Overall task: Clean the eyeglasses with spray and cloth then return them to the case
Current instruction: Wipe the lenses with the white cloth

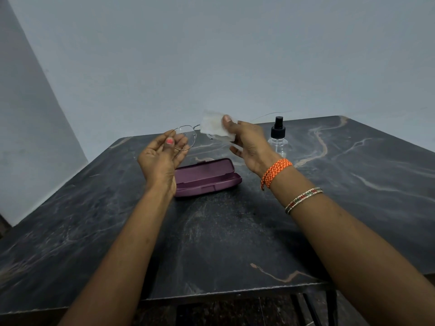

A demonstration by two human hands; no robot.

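Thin wire-framed eyeglasses [188, 131] are held up above the table, and my left hand [162, 156] pinches the rim of one lens. My right hand [247, 142] presses a small white cloth [215, 125] over the other lens, thumb on top. One temple arm sticks out to the right past my right hand. Below the hands lies a purple glasses case [209, 177], open, on the dark marble table [211, 243]. A clear spray bottle [277, 140] with a black pump top stands upright just right of my right hand.
A pale grey wall rises behind the table's far edge. The table's near edge runs across the bottom, with dark floor and a chair or table frame below it at the right.
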